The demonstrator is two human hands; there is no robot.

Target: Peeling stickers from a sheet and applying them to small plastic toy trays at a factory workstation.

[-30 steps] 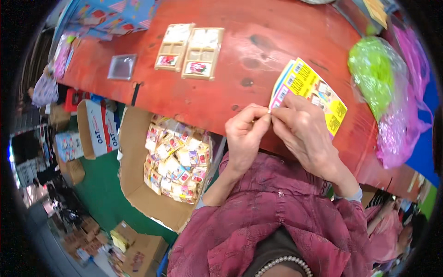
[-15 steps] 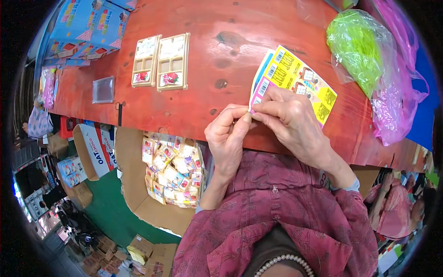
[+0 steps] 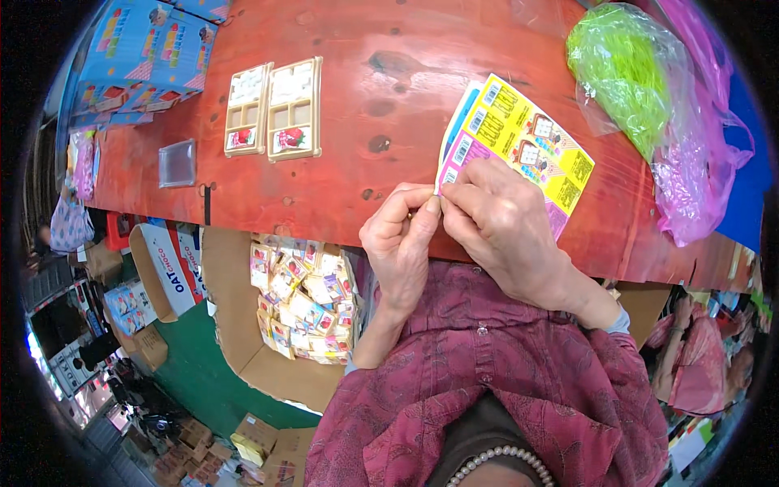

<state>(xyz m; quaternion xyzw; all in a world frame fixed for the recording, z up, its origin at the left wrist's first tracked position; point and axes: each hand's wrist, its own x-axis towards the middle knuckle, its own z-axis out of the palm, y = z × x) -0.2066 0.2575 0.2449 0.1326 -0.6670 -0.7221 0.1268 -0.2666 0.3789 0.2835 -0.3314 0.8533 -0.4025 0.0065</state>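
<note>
A small sheaf of glossy printed sheets, the top one yellow with a pink strip, fans out over the table's front edge, with blue-edged layers underneath. At its near-left corner my left hand is closed, thumb and forefinger pinching the tip. Right against it, my right hand is closed on the same corner, its curled fingers covering part of the lower sheets. Farther left lie two shallow beige trays, one beside the other, both with white and strawberry-printed pieces in their compartments.
A clear square plastic lid lies left on the red table. Blue printed boxes stand far left. Bags with bright green filler and pink plastic are at right. Below the edge, a carton holds many small packets.
My right hand has turned a little at the corner, its fingers curling in more and uncovering more of the yellow sheet. My left hand keeps its pinch. The view has shifted slightly.
</note>
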